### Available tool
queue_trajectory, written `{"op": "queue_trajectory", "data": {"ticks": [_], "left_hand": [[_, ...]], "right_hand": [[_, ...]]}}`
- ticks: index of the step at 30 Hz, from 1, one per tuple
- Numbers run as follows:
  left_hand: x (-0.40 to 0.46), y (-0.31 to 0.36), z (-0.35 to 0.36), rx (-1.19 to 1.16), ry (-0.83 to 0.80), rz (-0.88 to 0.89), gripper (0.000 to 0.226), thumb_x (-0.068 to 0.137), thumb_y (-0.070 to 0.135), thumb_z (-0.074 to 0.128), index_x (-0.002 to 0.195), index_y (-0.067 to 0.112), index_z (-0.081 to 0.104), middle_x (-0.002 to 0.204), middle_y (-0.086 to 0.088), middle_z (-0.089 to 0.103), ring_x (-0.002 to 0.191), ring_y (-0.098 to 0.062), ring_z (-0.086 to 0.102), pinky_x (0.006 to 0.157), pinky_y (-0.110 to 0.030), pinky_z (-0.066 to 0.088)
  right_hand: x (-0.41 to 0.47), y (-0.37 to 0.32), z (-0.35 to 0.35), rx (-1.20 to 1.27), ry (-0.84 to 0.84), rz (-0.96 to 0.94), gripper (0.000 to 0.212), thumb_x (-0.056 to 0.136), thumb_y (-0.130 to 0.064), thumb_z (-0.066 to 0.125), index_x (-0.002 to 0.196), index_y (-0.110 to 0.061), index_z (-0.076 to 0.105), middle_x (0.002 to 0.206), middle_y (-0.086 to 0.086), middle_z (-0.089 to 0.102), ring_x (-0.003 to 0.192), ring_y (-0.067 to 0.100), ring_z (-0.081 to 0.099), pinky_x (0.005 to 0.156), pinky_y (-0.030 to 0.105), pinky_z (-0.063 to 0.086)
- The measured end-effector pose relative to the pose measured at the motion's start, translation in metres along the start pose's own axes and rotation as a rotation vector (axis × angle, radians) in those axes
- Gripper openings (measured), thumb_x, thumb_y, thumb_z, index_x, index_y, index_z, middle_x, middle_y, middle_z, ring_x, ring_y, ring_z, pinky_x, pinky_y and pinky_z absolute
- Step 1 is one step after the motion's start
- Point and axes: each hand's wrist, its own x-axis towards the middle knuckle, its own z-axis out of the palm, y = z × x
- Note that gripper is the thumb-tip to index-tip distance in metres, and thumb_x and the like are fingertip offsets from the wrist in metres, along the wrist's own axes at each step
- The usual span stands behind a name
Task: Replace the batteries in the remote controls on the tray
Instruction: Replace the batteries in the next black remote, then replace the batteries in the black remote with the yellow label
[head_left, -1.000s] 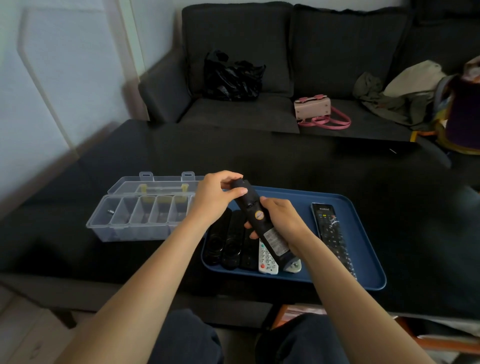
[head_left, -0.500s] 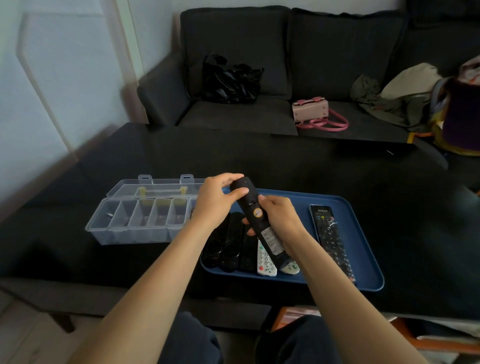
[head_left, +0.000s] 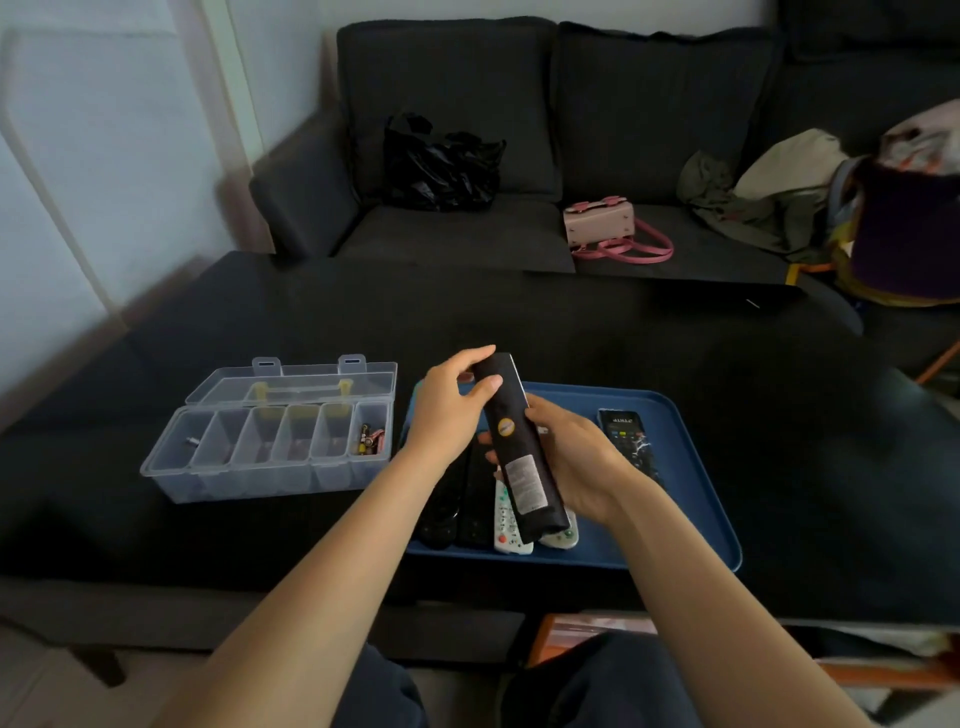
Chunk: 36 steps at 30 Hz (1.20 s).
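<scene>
Sofa (head_left: 519, 130) cushions filled the far side of what I saw, with a black bag (head_left: 441, 163) and a pink handbag (head_left: 605, 223) on the seat. Nearer lay the dark table (head_left: 571, 322), carrying a blue tray (head_left: 691, 467) and, just left of it, a clear compartment box (head_left: 270, 447) with its lid tipped back. Several remotes lay side by side in the tray, two white ones (head_left: 511, 525) among them, one black remote (head_left: 631, 441) apart on the right. Above the tray I watched both hands hold a long black remote (head_left: 519, 447), back side up: my left hand (head_left: 447, 410) curled round its far end, my right hand (head_left: 576, 457) gripping its lower half from beneath
</scene>
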Motion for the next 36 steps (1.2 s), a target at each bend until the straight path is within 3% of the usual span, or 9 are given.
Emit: {"op": "queue_trajectory", "data": {"ticks": [4, 8, 13, 17, 22, 25, 29, 33, 36], "left_hand": [[0.002, 0.003, 0.024, 0.127, -0.076, 0.024, 0.044, 0.094, 0.017, 0.052, 0.136, 0.021, 0.043, 0.137, -0.001, 0.048, 0.125, -0.015, 0.045, 0.100, -0.027, 0.037], [0.002, -0.007, 0.050, 0.445, -0.177, 0.058, 0.039, 0.096, 0.017, 0.046, 0.136, 0.020, 0.043, 0.139, -0.003, 0.047, 0.126, -0.019, 0.044, 0.101, -0.038, 0.040], [0.005, -0.022, 0.075, 0.727, -0.465, 0.112, 0.045, 0.098, 0.026, 0.040, 0.142, 0.020, 0.033, 0.151, 0.000, 0.030, 0.138, -0.019, 0.026, 0.108, -0.043, 0.026], [0.013, -0.024, 0.079, 0.827, -0.593, 0.044, 0.058, 0.095, 0.039, 0.044, 0.146, 0.021, 0.023, 0.153, -0.004, 0.024, 0.141, -0.021, 0.018, 0.112, -0.044, 0.018], [0.018, -0.023, 0.079, 0.702, -0.602, -0.003, 0.063, 0.087, 0.039, 0.060, 0.142, 0.023, 0.033, 0.147, -0.005, 0.035, 0.137, -0.024, 0.027, 0.113, -0.048, 0.012], [0.018, -0.023, 0.077, 0.506, -0.560, -0.075, 0.065, 0.080, 0.028, 0.070, 0.137, 0.023, 0.040, 0.140, -0.003, 0.043, 0.130, -0.022, 0.036, 0.108, -0.039, 0.029], [0.015, -0.018, 0.073, 0.300, -0.439, -0.112, 0.060, 0.081, 0.011, 0.069, 0.134, 0.024, 0.044, 0.134, 0.001, 0.048, 0.122, -0.015, 0.044, 0.091, -0.023, 0.035], [0.015, -0.010, 0.066, 0.191, -0.338, -0.108, 0.047, 0.081, 0.005, 0.068, 0.124, 0.019, 0.055, 0.121, 0.001, 0.057, 0.105, -0.009, 0.054, 0.085, -0.023, 0.042], [0.017, -0.004, 0.058, 0.153, -0.254, -0.086, 0.035, 0.079, 0.009, 0.071, 0.113, 0.015, 0.064, 0.109, 0.003, 0.063, 0.096, -0.002, 0.053, 0.073, -0.011, 0.040]], "right_hand": [[0.001, -0.001, -0.033, -0.207, 0.195, -0.105, 0.039, 0.097, -0.018, 0.050, 0.134, -0.030, 0.048, 0.101, 0.010, 0.063, 0.087, 0.021, 0.061, 0.078, 0.035, 0.053], [0.008, -0.002, -0.065, -0.959, 0.579, -0.164, 0.052, 0.091, -0.031, 0.060, 0.140, -0.030, 0.043, 0.111, 0.005, 0.059, 0.081, 0.013, 0.057, 0.062, 0.025, 0.047], [0.019, 0.009, -0.075, -1.337, 0.622, -0.045, 0.048, 0.092, -0.040, 0.054, 0.137, -0.029, 0.045, 0.132, 0.012, 0.049, 0.110, 0.029, 0.055, 0.085, 0.038, 0.045], [0.033, 0.017, -0.067, -1.535, 0.590, -0.017, 0.041, 0.096, -0.038, 0.050, 0.132, -0.020, 0.049, 0.134, 0.015, 0.042, 0.116, 0.032, 0.051, 0.087, 0.039, 0.045], [0.033, 0.027, -0.069, -1.570, 0.582, -0.011, 0.036, 0.098, -0.029, 0.047, 0.131, -0.015, 0.053, 0.135, 0.013, 0.040, 0.121, 0.029, 0.045, 0.089, 0.038, 0.043], [0.027, 0.029, -0.071, -1.535, 0.579, -0.028, 0.033, 0.098, -0.022, 0.045, 0.129, -0.014, 0.054, 0.133, 0.013, 0.039, 0.120, 0.029, 0.044, 0.086, 0.037, 0.043], [0.023, 0.030, -0.073, -1.393, 0.529, -0.205, 0.036, 0.098, -0.022, 0.044, 0.132, -0.012, 0.051, 0.137, 0.013, 0.034, 0.129, 0.027, 0.030, 0.096, 0.036, 0.038], [0.022, 0.031, -0.063, -1.104, 0.357, -0.233, 0.065, 0.089, -0.035, 0.060, 0.144, -0.014, 0.033, 0.134, 0.012, 0.046, 0.124, 0.029, 0.045, 0.092, 0.032, 0.040], [0.023, 0.040, -0.051, -1.106, 0.291, -0.185, 0.089, 0.084, -0.027, 0.069, 0.151, -0.017, 0.011, 0.135, 0.012, 0.044, 0.118, 0.025, 0.050, 0.087, 0.028, 0.041]]}}
